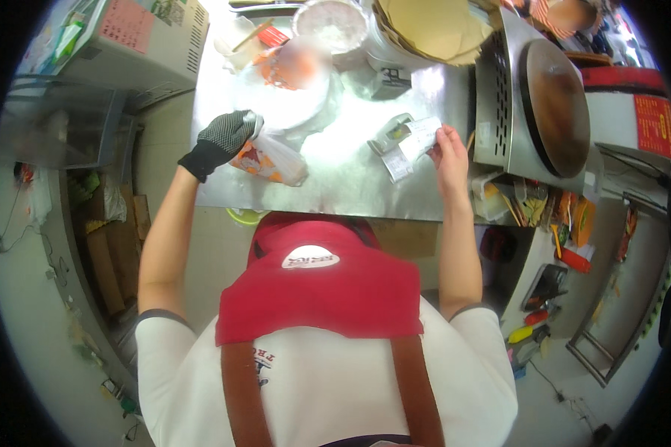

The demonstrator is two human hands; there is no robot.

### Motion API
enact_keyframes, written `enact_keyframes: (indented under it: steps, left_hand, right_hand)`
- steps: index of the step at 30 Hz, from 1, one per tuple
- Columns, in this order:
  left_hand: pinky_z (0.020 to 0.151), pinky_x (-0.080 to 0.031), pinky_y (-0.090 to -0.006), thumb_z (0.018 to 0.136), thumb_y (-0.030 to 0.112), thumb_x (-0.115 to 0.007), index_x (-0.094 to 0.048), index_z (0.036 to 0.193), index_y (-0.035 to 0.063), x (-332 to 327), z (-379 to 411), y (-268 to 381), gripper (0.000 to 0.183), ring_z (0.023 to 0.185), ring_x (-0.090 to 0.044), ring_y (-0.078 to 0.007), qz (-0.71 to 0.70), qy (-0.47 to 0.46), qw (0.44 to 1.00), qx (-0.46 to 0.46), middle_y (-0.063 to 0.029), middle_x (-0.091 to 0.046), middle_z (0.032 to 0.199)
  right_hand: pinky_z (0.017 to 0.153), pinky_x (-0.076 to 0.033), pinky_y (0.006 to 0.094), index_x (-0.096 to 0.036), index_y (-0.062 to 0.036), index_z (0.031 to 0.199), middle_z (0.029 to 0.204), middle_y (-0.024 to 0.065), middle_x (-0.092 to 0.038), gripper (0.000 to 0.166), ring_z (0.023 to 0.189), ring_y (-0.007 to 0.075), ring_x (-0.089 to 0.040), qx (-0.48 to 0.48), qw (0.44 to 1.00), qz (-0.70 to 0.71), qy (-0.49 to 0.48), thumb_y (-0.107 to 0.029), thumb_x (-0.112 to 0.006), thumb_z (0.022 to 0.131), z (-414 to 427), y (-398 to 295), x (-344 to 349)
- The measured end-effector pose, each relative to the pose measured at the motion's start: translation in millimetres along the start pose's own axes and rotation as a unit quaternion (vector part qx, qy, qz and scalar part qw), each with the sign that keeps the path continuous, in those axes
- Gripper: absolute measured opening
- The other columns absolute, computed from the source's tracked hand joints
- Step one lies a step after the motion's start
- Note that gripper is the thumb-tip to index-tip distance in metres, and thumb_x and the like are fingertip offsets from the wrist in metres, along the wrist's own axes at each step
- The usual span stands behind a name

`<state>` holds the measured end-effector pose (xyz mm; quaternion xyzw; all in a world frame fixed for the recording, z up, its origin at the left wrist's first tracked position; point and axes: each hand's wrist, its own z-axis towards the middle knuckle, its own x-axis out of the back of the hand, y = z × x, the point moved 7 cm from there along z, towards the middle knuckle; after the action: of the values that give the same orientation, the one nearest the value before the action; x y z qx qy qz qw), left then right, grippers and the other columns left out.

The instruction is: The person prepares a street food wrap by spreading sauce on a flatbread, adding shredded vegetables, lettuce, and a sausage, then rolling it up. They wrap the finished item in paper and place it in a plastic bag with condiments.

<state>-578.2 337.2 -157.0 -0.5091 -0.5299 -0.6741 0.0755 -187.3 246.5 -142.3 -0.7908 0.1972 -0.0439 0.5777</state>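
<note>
My left hand (223, 137), in a black knitted glove with light dots, grips the gathered top of a thin plastic bag (277, 159) with an orange print. The bag lies tilted on the steel table (335, 195), something pale inside it. My bare right hand (450, 153) pinches the end of a printed paper slip (422, 134) between thumb and fingers. Beneath the slip sits a small grey device (391, 134), perhaps a tape or label dispenser, partly covered. A second printed piece of the paper hangs toward the table's near edge.
A round griddle (556, 109) stands at the right. Along the back are a white tub (330, 25), stacked brown paper sheets (436, 25), a cup (237, 44) and orange-printed bags (288, 67). A pale appliance (140, 44) is at back left; a container of packets (492, 198) sits below the griddle.
</note>
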Motion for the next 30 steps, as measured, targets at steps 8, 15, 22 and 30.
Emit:
enact_keyframes:
  steps: [8, 15, 22, 30]
  left_hand:
    - [0.087, -0.043, -0.0281, 0.092, 0.018, -0.044, -0.038, 0.131, 0.0030, -14.0, -24.3, 103.1, 0.042, 0.095, -0.056, -0.0145, -0.570, -0.033, 0.802, 0.178, -0.0072, -0.050, 0.122]
    - [0.095, -0.042, -0.0363, 0.088, 0.011, -0.050, -0.032, 0.131, -0.0024, 18.4, -10.0, 104.0, 0.049, 0.113, -0.050, -0.0268, -0.768, 0.153, 0.612, 0.105, -0.0173, -0.046, 0.127]
    - [0.093, -0.044, -0.0411, 0.084, 0.010, -0.054, -0.029, 0.133, -0.0009, 82.3, -31.6, 64.4, 0.056, 0.108, -0.053, -0.0313, -0.757, 0.234, 0.603, 0.094, -0.0210, -0.045, 0.127]
    - [0.085, -0.049, -0.0412, 0.079, 0.003, -0.056, -0.032, 0.130, -0.0008, 93.1, -77.5, 29.8, 0.056, 0.092, -0.059, -0.0290, -0.728, 0.332, 0.588, 0.121, -0.0211, -0.050, 0.119]
  right_hand:
    - [0.066, -0.043, 0.0232, -0.044, -0.0043, 0.106, 0.080, 0.0005, -0.052, 0.017, 0.071, 0.0072, -0.048, 0.103, 0.980, 0.091, -0.147, -0.015, -0.047, 0.093, -47.2, -22.7, -138.0]
    - [0.073, -0.043, 0.0221, -0.052, -0.0030, 0.100, 0.083, 0.0010, -0.056, 0.017, 0.079, 0.0070, -0.051, -0.002, 0.918, -0.101, -0.384, -0.017, -0.046, 0.093, -45.7, 7.6, -219.8]
    - [0.076, -0.047, 0.0324, -0.056, -0.0011, 0.103, 0.096, 0.0150, -0.063, 0.026, 0.089, 0.0248, -0.061, 0.198, 0.874, -0.419, -0.149, -0.020, -0.051, 0.085, 181.2, 27.7, -263.6]
    - [0.081, -0.045, 0.0375, -0.054, -0.0027, 0.105, 0.096, 0.0193, -0.062, 0.037, 0.094, 0.0336, -0.058, 0.042, 0.668, -0.694, -0.264, -0.028, -0.059, 0.078, 253.5, 94.6, -352.3]
